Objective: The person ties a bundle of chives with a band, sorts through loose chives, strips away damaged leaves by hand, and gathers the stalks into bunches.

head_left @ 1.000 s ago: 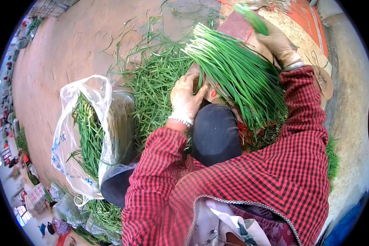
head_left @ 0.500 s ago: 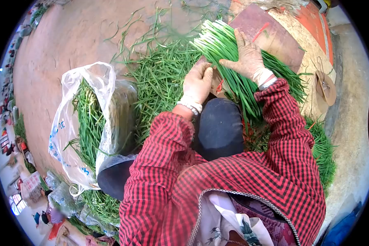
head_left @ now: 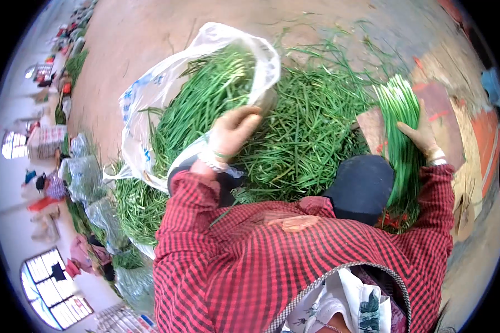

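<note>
My left hand (head_left: 234,132) has its fingers curled and pressed together at the near right rim of a white plastic bag (head_left: 129,133). Green garlic chives (head_left: 205,91) fill the bag's mouth. On the right, my right hand (head_left: 422,132) grips a bunch of garlic chives (head_left: 401,119), thumb across the front, its other fingers mostly hidden behind. The bunch's pale ends point away from me, and its leafy ends hang beside my dark-covered knee (head_left: 361,186). Behind the bunch lies a reddish-brown board (head_left: 443,119).
A loose heap of chive leaves (head_left: 311,127) covers the floor between bag and bunch. More cut leaves (head_left: 141,208) lie at the near left. Filled clear plastic bags (head_left: 86,177) line the left side near a window (head_left: 55,286). Orange material (head_left: 488,144) sits at far right.
The view has swung left. My left hand has left the bunch and moved over to the plastic bag's rim. My right hand still holds the bunch, now more upright.
</note>
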